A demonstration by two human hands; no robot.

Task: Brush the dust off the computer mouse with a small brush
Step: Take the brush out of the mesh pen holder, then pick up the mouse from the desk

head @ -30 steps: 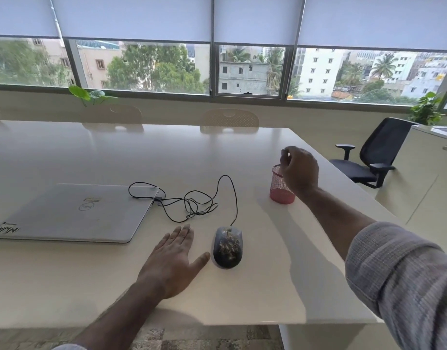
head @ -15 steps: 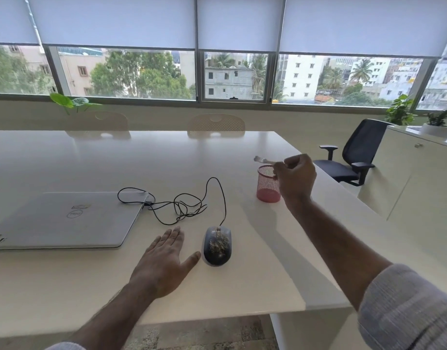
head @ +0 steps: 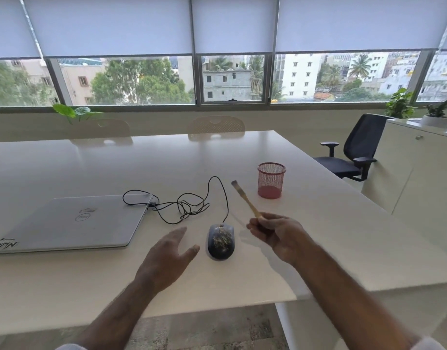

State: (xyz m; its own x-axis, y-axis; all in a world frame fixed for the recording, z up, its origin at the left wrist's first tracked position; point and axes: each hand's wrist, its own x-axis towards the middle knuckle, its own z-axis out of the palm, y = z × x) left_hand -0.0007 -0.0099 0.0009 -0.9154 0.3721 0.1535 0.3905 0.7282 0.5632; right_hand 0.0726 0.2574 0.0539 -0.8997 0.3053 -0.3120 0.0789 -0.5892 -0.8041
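Observation:
A dark computer mouse (head: 221, 241) speckled with dust lies on the white table (head: 318, 236), its black cable (head: 192, 203) looping back to the laptop. My right hand (head: 280, 236) hovers just right of the mouse, shut on a small brush (head: 246, 200) with a wooden handle. The brush's bristle tip points up and to the left, above the table. My left hand (head: 166, 258) is open, fingers spread, lifted slightly just left of the mouse and not touching it.
A closed silver laptop (head: 73, 221) lies on the left of the table. A red mesh pen cup (head: 271, 180) stands behind and right of the mouse. The table's front edge runs near my arms. An office chair (head: 353, 150) and a cabinet (head: 419, 173) are at the right.
My right hand drew the brush out of the red cup and brought it back beside the mouse. My left hand rose from lying flat on the table.

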